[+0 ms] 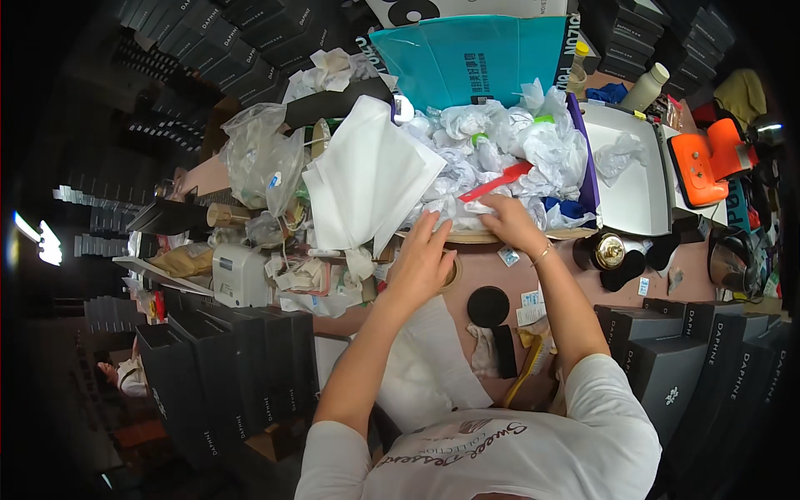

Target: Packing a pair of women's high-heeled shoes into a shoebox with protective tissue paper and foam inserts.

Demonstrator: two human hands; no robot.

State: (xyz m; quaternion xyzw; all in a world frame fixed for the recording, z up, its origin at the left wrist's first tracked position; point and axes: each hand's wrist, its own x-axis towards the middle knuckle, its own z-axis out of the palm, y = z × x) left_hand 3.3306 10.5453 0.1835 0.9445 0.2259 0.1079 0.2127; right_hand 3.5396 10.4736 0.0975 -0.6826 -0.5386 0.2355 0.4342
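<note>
My left hand (421,260) is at the front edge of an open box (588,158) heaped with crumpled white tissue paper (467,162). Its fingers are stretched and spread, and nothing shows in them. On the right, my right hand (515,227) reaches over the same front edge, with thumb and forefinger apart against the tissue paper. Just beyond its fingertips a red strip (498,181) lies on the heap. Flat white paper sheets (371,179) are stacked to the left of the heap, close to my left hand.
An orange device (704,167) stands at right beside a white tray (629,196). A gold-topped jar (610,250), a round black lid (488,307) and a yellow brush (529,371) sit nearer me. Dark shoe boxes (208,367) are stacked on both sides. A teal box panel (467,62) rises behind.
</note>
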